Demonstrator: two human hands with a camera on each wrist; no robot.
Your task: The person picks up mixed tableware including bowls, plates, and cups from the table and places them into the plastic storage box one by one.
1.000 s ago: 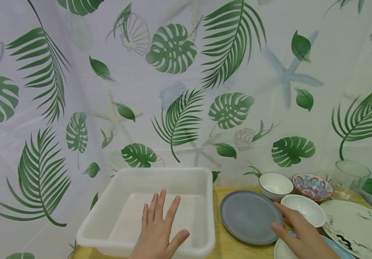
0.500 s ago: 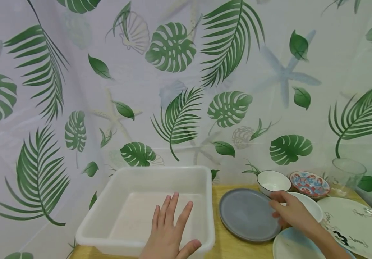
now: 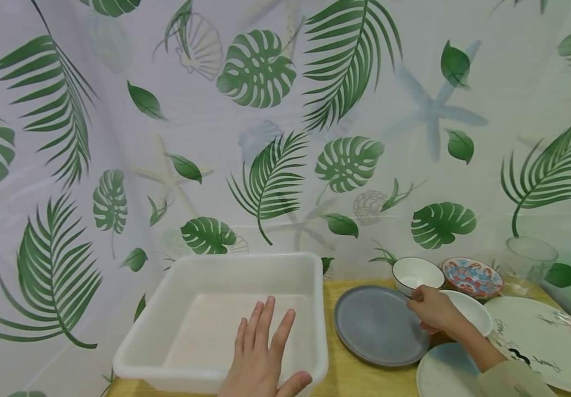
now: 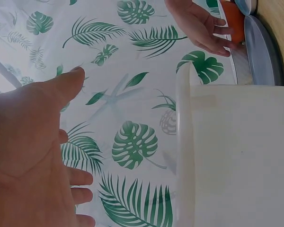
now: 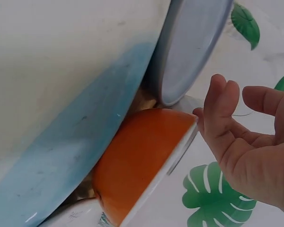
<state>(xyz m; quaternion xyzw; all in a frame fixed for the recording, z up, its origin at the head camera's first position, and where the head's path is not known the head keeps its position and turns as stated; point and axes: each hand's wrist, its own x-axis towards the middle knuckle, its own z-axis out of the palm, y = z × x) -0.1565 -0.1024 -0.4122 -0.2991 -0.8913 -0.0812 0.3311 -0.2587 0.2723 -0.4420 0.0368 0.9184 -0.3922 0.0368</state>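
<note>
My left hand [image 3: 260,353], fingers spread, hovers over the near side of a white plastic basin [image 3: 310,298]; it holds nothing. Above the right edge of a grey plate [image 3: 379,325] is my right hand [image 3: 436,311], partly covering a bowl [image 3: 474,314] that is white inside. In the right wrist view that bowl's orange outside [image 5: 142,161] shows close to the fingertips; whether they touch it I cannot tell. The right fingers are loosely bent, with a gap to the thumb. A dark-rimmed white bowl [image 3: 416,270] stands just behind this hand.
A blue-and-white plate [image 3: 439,369] lies nearest the right forearm. Farther right are a large plate with lettering [image 3: 548,336], a red-and-blue patterned bowl [image 3: 471,275] and a clear glass [image 3: 528,259]. A leaf-print sheet [image 3: 285,138] hangs behind the wooden table [image 3: 337,380].
From over the grey plate's right edge, my right hand has moved forward toward the bowls, its fingers drawing together. My left hand has shifted slightly right over the basin.
</note>
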